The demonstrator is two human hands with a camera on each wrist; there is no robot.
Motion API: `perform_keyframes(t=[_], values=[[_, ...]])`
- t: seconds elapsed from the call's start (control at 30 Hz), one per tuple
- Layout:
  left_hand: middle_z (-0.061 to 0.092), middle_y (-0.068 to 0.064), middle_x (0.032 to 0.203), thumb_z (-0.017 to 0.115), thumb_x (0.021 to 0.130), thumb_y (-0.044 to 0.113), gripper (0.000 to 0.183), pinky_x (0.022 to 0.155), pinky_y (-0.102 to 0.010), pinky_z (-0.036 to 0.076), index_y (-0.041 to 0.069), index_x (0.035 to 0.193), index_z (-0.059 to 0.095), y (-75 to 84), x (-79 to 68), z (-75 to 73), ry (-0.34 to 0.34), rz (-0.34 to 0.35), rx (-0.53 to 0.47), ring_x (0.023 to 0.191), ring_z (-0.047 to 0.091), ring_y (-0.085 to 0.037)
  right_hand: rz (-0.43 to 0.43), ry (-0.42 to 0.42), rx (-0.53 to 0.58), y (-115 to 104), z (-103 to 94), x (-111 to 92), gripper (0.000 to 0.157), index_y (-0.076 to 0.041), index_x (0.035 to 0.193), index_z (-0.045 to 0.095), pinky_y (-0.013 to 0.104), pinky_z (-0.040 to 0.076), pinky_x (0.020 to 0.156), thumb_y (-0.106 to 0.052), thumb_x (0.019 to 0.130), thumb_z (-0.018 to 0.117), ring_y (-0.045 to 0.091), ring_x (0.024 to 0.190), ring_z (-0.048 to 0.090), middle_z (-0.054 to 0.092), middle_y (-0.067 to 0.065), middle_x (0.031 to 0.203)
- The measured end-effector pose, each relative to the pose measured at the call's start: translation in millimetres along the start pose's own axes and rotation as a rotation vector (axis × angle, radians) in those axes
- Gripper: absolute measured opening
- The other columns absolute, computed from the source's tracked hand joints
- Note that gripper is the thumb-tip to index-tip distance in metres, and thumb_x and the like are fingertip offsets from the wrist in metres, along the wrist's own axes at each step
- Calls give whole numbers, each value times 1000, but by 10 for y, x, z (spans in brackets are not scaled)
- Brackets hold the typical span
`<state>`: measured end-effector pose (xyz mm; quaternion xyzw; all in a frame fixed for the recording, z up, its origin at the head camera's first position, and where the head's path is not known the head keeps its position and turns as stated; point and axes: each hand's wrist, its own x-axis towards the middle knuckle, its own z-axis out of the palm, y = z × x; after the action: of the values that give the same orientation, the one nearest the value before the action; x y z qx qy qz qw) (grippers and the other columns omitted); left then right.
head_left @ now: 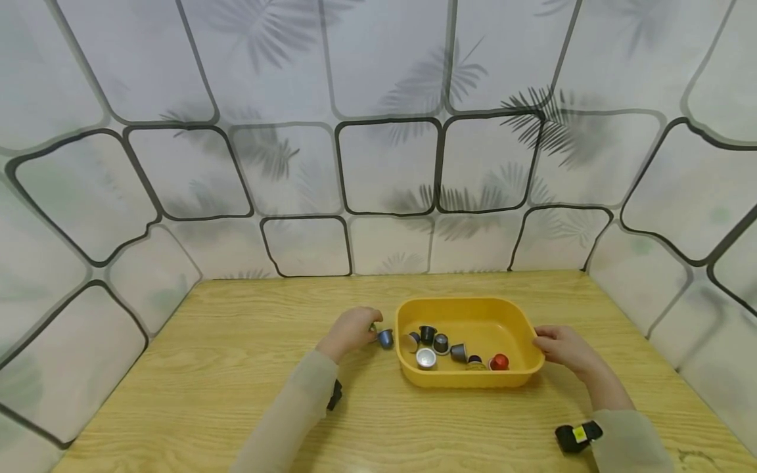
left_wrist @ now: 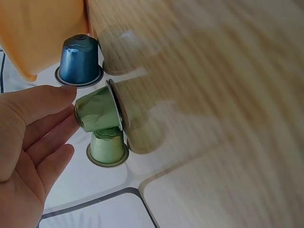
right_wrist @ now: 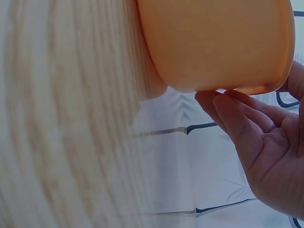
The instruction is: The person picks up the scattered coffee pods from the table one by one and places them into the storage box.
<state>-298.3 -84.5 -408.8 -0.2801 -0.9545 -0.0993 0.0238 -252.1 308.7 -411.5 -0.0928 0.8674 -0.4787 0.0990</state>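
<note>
My left hand [head_left: 353, 330] reaches beside the tray, fingers loosely bent, fingertips right at the closed end of a green coffee capsule [left_wrist: 97, 110]. That capsule stands with its rim on the table. Against it lies a second green capsule [left_wrist: 109, 148] on its side. A blue capsule [left_wrist: 79, 61] lies between them and the yellow tray [head_left: 467, 379]. My right hand [head_left: 564, 348] holds the tray's right rim, thumb at the edge and fingers [right_wrist: 237, 118] against the outer wall. Inside the tray are several capsules, among them a red one [head_left: 499, 362] and a silver one [head_left: 426, 358].
The wooden table [head_left: 236, 381] extends around the tray, with a patterned cloth wall [head_left: 390, 171] behind and at both sides. In the tray, the capsules gather toward the left and front, including a black one [head_left: 427, 334].
</note>
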Motion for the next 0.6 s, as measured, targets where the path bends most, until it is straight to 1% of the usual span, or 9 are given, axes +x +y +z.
perform_keyframes(t=[0.27,0.6], values=[[62,-7,100,65,78,7,25,78,-31,46,5,102,62,-48,33,26,-26,-26,-23,90,58,-19,-11,-14,9,-8,-7,-4,40,25,116,37,35,49,75,-7,91,42,28,92,56,51,32,109],[63,-8,97,66,78,7,23,77,-31,47,3,101,62,-84,55,33,-47,-21,-81,87,58,-18,-9,-21,19,-5,-13,-1,41,25,117,36,35,49,75,-6,91,43,29,94,56,50,32,110]])
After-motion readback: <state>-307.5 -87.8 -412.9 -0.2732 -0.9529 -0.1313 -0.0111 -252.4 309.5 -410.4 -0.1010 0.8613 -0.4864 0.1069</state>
